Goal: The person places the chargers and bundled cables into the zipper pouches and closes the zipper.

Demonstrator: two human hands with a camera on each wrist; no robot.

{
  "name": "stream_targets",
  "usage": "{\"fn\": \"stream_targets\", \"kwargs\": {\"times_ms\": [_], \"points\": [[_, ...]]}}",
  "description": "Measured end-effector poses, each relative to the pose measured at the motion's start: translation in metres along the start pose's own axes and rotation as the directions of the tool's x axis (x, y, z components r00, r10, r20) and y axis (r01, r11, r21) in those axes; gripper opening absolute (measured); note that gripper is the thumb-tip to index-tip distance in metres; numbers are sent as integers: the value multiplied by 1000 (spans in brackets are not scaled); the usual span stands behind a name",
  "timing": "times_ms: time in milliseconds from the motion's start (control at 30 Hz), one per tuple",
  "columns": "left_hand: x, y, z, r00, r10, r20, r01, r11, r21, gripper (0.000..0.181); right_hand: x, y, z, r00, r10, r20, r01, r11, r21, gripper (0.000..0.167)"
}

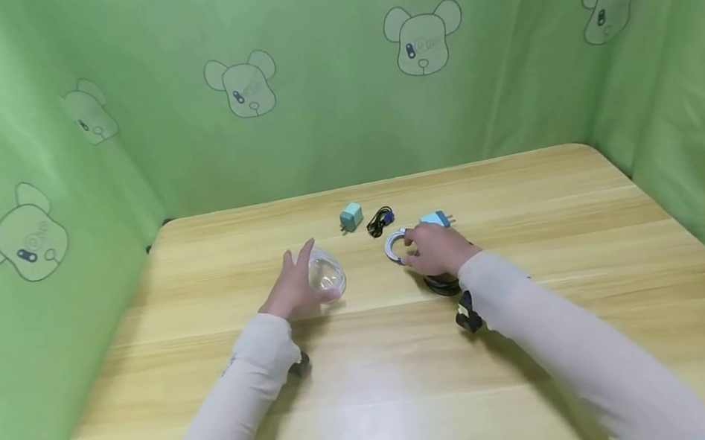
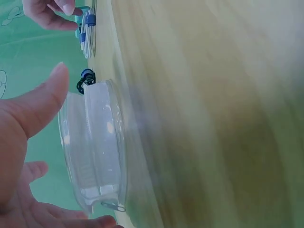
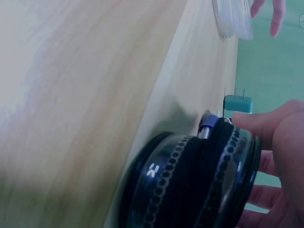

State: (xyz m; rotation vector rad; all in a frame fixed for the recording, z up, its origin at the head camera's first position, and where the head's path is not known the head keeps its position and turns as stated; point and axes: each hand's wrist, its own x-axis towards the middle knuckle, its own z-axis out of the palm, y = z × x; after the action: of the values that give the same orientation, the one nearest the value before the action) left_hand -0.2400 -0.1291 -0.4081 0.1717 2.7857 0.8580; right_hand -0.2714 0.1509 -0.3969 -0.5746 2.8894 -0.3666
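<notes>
Head camera view finds your two hands at work over a pale, wood-grained table. Nearest your left hand, a round, transparent plastic case sits on the tabletop, its clear walls catching the light and a small metal zip pull at its edge. At the fingertips of your right hand is a ring-shaped coil of white cable, bound with blue ties, while a round black zip case with glossy panels sits just below that hand on the table.

Your left grip is spread wide around the transparent case, thumb on the near side and fingers beyond, with the thumb clear of the wall in the left wrist view. Your right grip has thumb and forefinger at the coil's rim, slightly parted; whether they pinch it cannot be told.

Both your arms reach forward in light-coloured long sleeves, the left slanting inward from the lower left, the right from the lower right, with the right hand bent downward at its fingers. Beyond them lie a teal plug adapter, a small black cable bundle with a blue connector and a light-blue plug adapter.
</notes>
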Motion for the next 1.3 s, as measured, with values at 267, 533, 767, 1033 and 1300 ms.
{"fn": "stream_targets", "kwargs": {"times_ms": [267, 533, 767, 1033, 1300], "points": [[5, 4, 1, 1000, 4, -19, -4, 1000, 1, 113, 2, -5, 2, 1000, 6, 16, -6, 1000, -23, 45], [0, 4, 3, 999, 0, -42, 0, 1000, 5, 108, 2, -6, 14, 999, 24, 27, -23, 999, -28, 41], [-2, 2, 7, 997, -19, -71, 16, 999, -31, 105, 1, -7, 18, 999, 34, 11, -34, 998, -46, 32], [-2, 3, 7, 985, -72, -156, 43, 983, -178, 103, 2, -6, 19, 999, 24, 23, -22, 997, -80, 16], [-1, 9, -1, 972, -117, -204, 56, 957, -286, 101, 3, -3, 13, 999, -12, -37, 11, 999, -30, 16]]}}
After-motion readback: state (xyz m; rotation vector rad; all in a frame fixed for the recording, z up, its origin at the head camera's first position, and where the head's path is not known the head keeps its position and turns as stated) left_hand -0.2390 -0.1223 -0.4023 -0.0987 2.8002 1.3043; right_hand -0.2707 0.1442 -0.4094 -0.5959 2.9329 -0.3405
